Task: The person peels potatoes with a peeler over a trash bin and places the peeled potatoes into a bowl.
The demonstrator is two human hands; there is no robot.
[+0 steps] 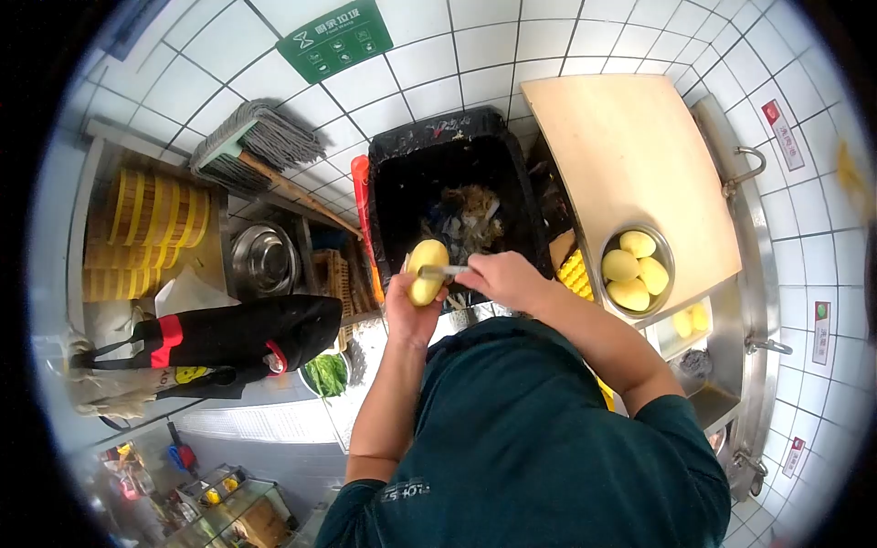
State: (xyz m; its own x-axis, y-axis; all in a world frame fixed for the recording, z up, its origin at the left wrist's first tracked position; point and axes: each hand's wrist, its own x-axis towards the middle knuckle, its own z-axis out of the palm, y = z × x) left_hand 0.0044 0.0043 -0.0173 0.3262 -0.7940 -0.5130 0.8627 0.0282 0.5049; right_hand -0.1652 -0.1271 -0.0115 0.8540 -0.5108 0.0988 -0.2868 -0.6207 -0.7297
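My left hand (411,312) is closed around a peeled, pale yellow potato (427,290), held upright over the near side of a black-lined waste bin (440,130). In my right hand (504,279) is a peeler (442,270), its head lying against the potato's middle. Scraps (475,215) lie inside the bin below my hands. To the right, a round metal bowl (666,250) holds several peeled potatoes (638,243).
The bowl stands on a wooden board (621,146) beside a metal sink (717,384). A mop (265,151) leans left of the bin, near a red handle (360,183). Bamboo steamers (151,215) and a black apron (247,333) are at left. Leafy greens (326,373) lie lower left.
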